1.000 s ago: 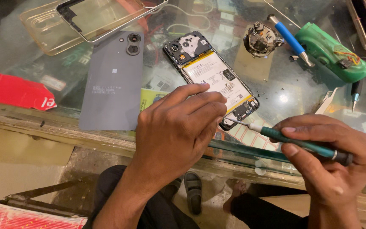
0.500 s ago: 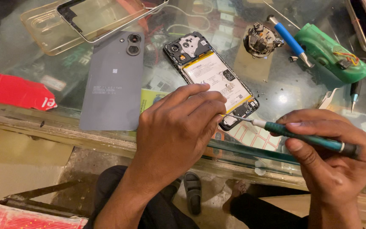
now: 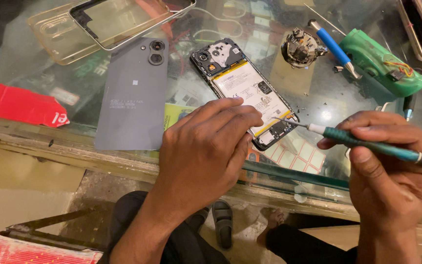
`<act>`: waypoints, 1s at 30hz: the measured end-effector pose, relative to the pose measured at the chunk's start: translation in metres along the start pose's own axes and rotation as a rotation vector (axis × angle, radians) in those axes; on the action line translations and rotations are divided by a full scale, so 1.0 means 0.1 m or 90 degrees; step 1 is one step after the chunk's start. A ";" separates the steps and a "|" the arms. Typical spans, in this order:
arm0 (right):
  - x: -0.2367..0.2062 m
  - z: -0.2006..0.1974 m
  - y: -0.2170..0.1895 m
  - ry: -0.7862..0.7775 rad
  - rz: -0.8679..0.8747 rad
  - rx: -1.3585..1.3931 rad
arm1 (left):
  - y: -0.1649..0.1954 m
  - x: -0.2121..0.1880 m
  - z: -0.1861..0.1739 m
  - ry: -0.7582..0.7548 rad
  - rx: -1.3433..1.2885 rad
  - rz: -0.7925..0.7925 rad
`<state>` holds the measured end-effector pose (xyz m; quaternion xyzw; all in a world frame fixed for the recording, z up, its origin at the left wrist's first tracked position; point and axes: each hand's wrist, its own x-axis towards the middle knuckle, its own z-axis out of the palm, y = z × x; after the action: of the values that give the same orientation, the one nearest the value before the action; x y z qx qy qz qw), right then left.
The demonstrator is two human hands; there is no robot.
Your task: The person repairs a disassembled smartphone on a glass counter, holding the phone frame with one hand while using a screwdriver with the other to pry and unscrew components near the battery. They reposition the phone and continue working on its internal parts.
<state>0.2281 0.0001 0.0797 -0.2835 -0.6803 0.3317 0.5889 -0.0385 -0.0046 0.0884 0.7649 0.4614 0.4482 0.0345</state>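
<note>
An opened phone (image 3: pixel 242 88) with its white battery showing lies face down on the glass counter (image 3: pixel 318 98). My left hand (image 3: pixel 206 146) rests over its near end, fingertips pressing on the lower edge. My right hand (image 3: pixel 391 171) grips a green-handled screwdriver (image 3: pixel 367 144), whose thin metal tip touches the phone's bottom circuit area near my left fingertips. The phone's grey back cover (image 3: pixel 135 95), with two camera rings, lies flat to the left of the phone.
A clear case and a screen frame (image 3: pixel 108 24) lie at the back left, a red card (image 3: pixel 15 102) at the left edge. A blue-handled tool (image 3: pixel 333 46), a green device (image 3: pixel 382 61) and a small round metal part (image 3: pixel 299 46) sit at the back right.
My right hand has shifted the screwdriver slightly, its tip moving in toward the phone's bottom end. My left hand has stayed on the phone.
</note>
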 end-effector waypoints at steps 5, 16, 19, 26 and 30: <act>0.02 0.06 -0.02 -0.001 -0.008 0.060 | 0.00 0.00 -0.02 -0.008 -0.028 -0.012; -0.02 0.25 0.07 0.072 0.008 0.045 | 0.00 0.00 0.00 -0.006 -0.035 -0.021; -0.05 0.26 0.06 0.078 0.012 0.009 | 0.00 -0.01 0.00 0.001 -0.033 -0.016; -0.07 0.31 0.01 0.069 0.027 -0.051 | 0.01 0.01 0.00 0.002 -0.025 -0.023; -0.07 0.31 0.00 0.065 0.032 -0.049 | 0.01 0.01 0.00 0.007 -0.024 -0.016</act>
<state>0.1981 -0.0086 0.0727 -0.3400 -0.6542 0.3048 0.6030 -0.0375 -0.0042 0.0892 0.7559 0.4626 0.4603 0.0521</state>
